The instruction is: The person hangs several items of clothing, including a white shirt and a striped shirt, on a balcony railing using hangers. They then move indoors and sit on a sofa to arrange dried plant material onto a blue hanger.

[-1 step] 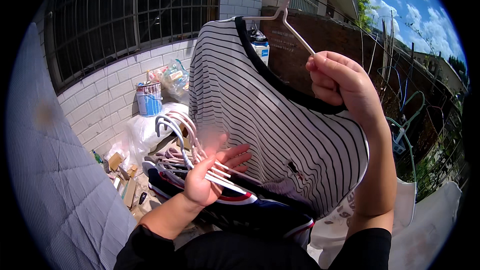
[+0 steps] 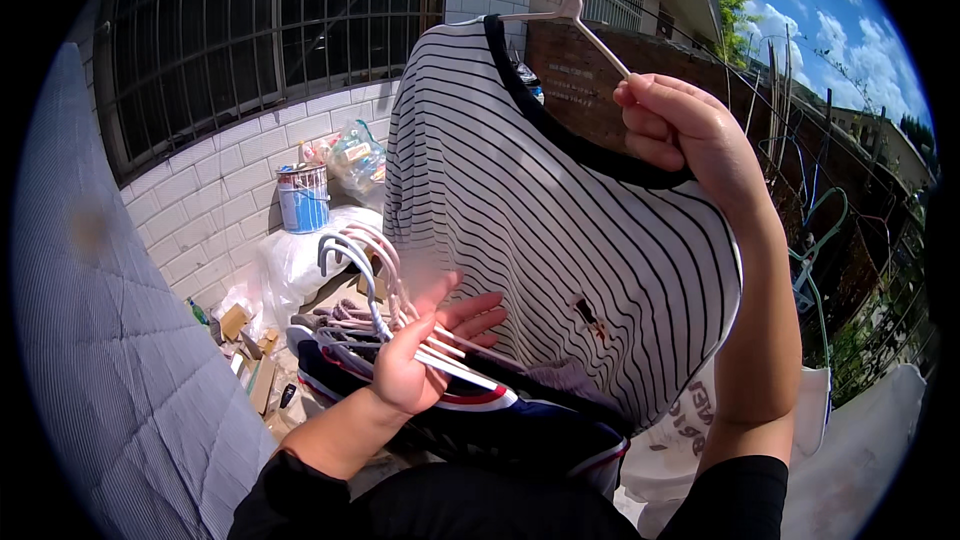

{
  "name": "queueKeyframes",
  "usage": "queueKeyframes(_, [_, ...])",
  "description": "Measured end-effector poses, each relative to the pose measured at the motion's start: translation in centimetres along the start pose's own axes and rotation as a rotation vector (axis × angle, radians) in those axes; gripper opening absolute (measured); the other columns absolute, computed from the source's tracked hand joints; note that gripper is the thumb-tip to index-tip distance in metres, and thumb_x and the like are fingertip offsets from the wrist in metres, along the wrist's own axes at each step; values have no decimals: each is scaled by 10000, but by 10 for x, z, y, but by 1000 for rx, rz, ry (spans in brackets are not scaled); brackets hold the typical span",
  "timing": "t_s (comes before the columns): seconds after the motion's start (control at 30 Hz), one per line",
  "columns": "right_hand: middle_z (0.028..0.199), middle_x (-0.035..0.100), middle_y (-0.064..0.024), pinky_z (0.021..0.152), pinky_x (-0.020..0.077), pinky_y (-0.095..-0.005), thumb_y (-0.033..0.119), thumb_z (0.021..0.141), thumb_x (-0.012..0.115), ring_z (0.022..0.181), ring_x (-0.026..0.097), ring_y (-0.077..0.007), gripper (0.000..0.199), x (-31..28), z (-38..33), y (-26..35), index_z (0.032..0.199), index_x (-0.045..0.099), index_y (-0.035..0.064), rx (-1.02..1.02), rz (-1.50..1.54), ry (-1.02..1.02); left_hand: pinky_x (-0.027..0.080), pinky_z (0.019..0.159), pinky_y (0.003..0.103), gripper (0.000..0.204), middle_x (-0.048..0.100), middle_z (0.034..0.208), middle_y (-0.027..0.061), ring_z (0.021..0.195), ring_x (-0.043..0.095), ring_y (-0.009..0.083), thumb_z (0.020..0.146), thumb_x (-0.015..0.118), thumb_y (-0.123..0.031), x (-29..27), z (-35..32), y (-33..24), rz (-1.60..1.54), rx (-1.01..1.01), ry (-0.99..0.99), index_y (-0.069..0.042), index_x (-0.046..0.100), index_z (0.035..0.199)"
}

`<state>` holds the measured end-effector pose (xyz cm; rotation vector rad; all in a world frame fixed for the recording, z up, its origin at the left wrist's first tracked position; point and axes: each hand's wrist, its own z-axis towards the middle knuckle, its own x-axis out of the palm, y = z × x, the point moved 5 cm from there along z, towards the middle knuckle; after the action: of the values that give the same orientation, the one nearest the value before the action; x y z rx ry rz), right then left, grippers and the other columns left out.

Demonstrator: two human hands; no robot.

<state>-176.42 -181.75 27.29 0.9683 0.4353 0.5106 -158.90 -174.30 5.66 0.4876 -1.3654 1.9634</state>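
A white shirt with dark stripes and a black neckband (image 2: 560, 230) hangs from a pale pink clothes hanger (image 2: 600, 43). My right hand (image 2: 680, 130) is closed round one sloping arm of that hanger, beside the neckband. Lower down, my left hand (image 2: 425, 360) carries a bunch of clothes hangers (image 2: 455, 368), white, pink and grey, lying across the palm under the thumb, its other fingers stretched out. Dark navy clothes with red and white trim (image 2: 480, 405) hang from this bunch, below the striped shirt. A small dark print or patch marks the shirt's front.
A grey quilted cloth (image 2: 120, 340) hangs at the left. Beyond stand a paint bucket (image 2: 303, 198), a stuffed plastic bag (image 2: 357, 160) and scattered cardboard (image 2: 262, 385) by a white brick wall. A green hanger (image 2: 822, 240) and pale cloth (image 2: 865, 450) hang at the right, near a wire fence.
My right hand has risen slightly, lifting the hanger and striped shirt a little. The left hand keeps its hold on the bunch, almost unmoved.
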Motion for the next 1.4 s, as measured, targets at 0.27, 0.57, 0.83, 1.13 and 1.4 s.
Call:
queueKeyframes(0.27, [616, 446, -8, 526, 354, -222, 111, 871, 458, 544, 401, -107, 189, -62, 149, -53, 830, 556, -46, 38, -32, -207, 370, 960, 437, 484, 378, 1264, 284, 1157, 430, 365, 911, 323, -249, -29, -14, 13, 37, -8, -4, -49, 227, 1340])
queueKeyframes(0.57, [756, 539, -32, 645, 398, -208, 190, 872, 544, 698, 494, -114, 261, -49, 119, -183, 1017, 571, -25, 160, -10, -172, 358, 970, 436, 514, 409, 1235, 268, 1149, 437, 354, 877, 331, -207, -110, -7, -5, 123, 59, -295, -5, 224, 1337])
queueKeyframes(0.83, [914, 554, -126, 729, 456, -355, 214, 849, 449, 859, 531, -231, 216, 26, -45, -143, 970, 551, 66, -1302, -208, -474, 351, 997, 408, 447, 433, 1220, 279, 1145, 453, 347, 896, 332, -61, -199, 25, -35, 14, 80, -555, 37, 223, 1318])
queueKeyframes(1.13, [1428, 177, -177, 1045, 236, -405, 239, 890, 485, 1306, 218, -312, 640, 29, 47, -329, 1389, 141, 33, 149, -563, -536, 330, 1016, 410, 468, 400, 1247, 283, 1180, 417, 365, 866, 303, 18, -268, 49, -87, -51, 71, -560, 27, 208, 1324])
queueKeyframes(1.4, [1396, 109, -290, 1055, 181, -490, 176, 845, 485, 1322, 104, -394, 613, -57, 40, -303, 1343, 199, -38, -374, -1733, -824, 274, 1040, 427, 522, 404, 1250, 266, 1209, 385, 356, 823, 288, 13, -293, 136, -66, 5, -46, -508, 21, 187, 1335])
